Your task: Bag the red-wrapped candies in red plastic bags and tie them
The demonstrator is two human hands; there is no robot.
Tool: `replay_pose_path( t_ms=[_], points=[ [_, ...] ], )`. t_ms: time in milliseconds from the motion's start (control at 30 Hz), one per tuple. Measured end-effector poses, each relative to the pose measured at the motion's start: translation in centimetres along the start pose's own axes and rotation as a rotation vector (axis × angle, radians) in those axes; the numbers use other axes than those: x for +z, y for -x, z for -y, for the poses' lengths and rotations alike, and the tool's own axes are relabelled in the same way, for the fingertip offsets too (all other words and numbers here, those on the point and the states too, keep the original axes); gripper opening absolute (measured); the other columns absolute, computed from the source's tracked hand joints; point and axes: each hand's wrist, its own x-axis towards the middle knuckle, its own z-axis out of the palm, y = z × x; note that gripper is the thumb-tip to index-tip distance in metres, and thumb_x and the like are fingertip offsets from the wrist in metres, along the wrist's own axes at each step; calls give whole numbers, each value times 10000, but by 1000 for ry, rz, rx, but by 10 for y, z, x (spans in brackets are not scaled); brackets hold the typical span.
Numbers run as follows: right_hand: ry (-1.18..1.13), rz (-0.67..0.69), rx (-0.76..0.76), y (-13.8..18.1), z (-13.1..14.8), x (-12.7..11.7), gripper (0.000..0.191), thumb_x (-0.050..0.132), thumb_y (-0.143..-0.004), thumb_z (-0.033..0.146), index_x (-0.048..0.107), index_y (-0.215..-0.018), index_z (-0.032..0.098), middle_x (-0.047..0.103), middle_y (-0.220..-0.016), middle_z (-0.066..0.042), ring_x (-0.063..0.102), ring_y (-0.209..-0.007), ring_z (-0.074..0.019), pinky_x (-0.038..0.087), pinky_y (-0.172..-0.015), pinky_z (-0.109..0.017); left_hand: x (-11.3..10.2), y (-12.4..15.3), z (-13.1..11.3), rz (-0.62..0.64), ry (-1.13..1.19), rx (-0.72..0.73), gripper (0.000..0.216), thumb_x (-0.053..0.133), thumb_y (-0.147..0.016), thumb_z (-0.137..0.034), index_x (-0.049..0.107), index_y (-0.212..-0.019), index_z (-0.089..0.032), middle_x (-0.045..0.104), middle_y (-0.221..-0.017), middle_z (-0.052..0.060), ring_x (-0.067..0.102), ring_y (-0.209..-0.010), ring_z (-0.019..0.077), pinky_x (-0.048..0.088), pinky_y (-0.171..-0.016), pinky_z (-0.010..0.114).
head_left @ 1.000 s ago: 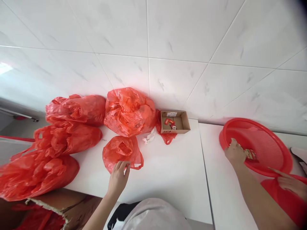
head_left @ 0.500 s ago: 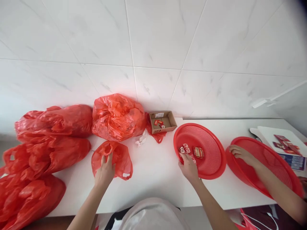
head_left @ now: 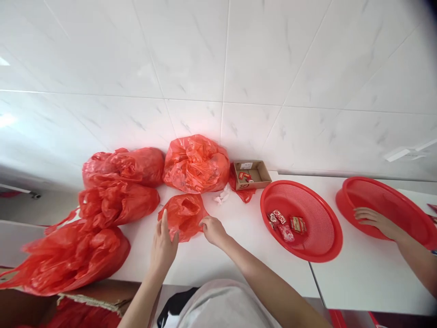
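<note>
A thin red plastic bag [head_left: 186,216] lies on the white table before me, its mouth loosely open. My left hand [head_left: 164,246] is at the bag's near left edge, thumb and fingers apart, with a finger against the plastic. On the opposite side, my right hand [head_left: 213,231] has its fingers closed in a pinch on the bag's right edge. Right of that hand, a red plastic basket [head_left: 322,207] holds several small wrapped snack packets [head_left: 287,232]; neither hand touches it.
Filled red bags [head_left: 196,164] stand along the wall and at the left. A small cardboard box [head_left: 262,175] with a few red packets and a crumpled tissue [head_left: 223,195] lie behind. Another person's hand [head_left: 373,221] rests at a second red basket [head_left: 399,200]. A large carton [head_left: 112,291] sits below left.
My right hand has left the packets in the basket and moved left to the bag's edge. My left hand has come out of the bag's mouth to its side. The view has swung left.
</note>
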Motion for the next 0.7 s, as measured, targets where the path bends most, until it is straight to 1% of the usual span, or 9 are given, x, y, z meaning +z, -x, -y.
replay_pose_path(
  t_ms=[67, 167, 267, 367, 433, 500, 567, 633, 700],
  points=[
    [75, 52, 67, -31, 5, 15, 232, 536, -782, 31, 710, -858, 165, 729, -985, -97, 683, -916, -254, 510, -802, -331, 9, 8, 14, -49, -6, 24, 700, 439, -921, -356, 141, -1540, -224, 404, -1445, 194, 479, -1290, 343, 441, -1005, 524],
    [140, 49, 112, -66, 11, 34, 149, 593, -785, 105, 708, -876, 130, 730, -917, -164, 682, -844, -316, 506, -734, -389, 28, 6, 32, -51, 60, -38, 747, 514, -886, -372, 165, -1525, -206, 346, -1496, 201, 368, -1381, 369, 382, -1065, 536],
    [171, 56, 101, -87, 20, 47, 115, 645, -804, 227, 705, -869, 153, 726, -802, -139, 675, -833, -323, 492, -728, -394, 47, -7, 41, 17, 96, -107, 863, 590, -833, -342, 104, -1531, -198, 288, -1542, 208, 329, -1411, 371, 404, -1057, 499],
    [171, 99, 73, -90, 25, 57, 41, 669, -776, 213, 691, -761, 182, 695, -686, -83, 670, -781, -286, 479, -705, -355, 60, -16, 45, 72, 62, -95, 908, 633, -783, -273, 126, -1534, -219, 296, -1557, 184, 298, -1428, 370, 373, -1078, 517],
    [161, 103, 55, -83, 25, 60, 92, 603, -818, 192, 694, -803, 182, 706, -772, -85, 666, -796, -265, 473, -715, -343, 67, -16, 45, 88, 53, -65, 893, 634, -774, -244, 160, -1531, -242, 315, -1559, 154, 299, -1431, 357, 333, -1105, 531],
    [151, 68, 41, -75, 24, 60, 221, 526, -868, 189, 675, -1031, 191, 690, -1059, -114, 656, -893, -257, 470, -758, -346, 71, -13, 44, 100, 54, -28, 881, 610, -780, -203, 154, -1533, -241, 324, -1560, 139, 293, -1439, 326, 305, -1131, 517],
    [140, 35, 26, -71, 24, 59, 380, 489, -893, 195, 564, -1263, 235, 560, -1329, -123, 632, -987, -245, 466, -799, -346, 73, -9, 43, 110, 63, 14, 885, 575, -786, -161, 114, -1538, -235, 297, -1575, 131, 264, -1457, 288, 303, -1144, 484],
    [124, 44, 10, -71, 24, 56, 459, 532, -876, 208, 504, -1332, 264, 500, -1403, -109, 614, -1023, -236, 467, -807, -332, 70, -7, 41, 117, 75, 50, 888, 530, -798, -135, 60, -1543, -250, 244, -1597, 118, 259, -1461, 270, 394, -1088, 446],
    [100, 70, -11, -75, 23, 53, 465, 606, -830, 213, 540, -1288, 252, 556, -1344, -92, 598, -1045, -238, 470, -805, -316, 65, -4, 38, 131, 80, 64, 872, 485, -819, -133, 23, -1545, -274, 202, -1612, 111, 333, -1427, 283, 527, -921, 398]
  ],
)
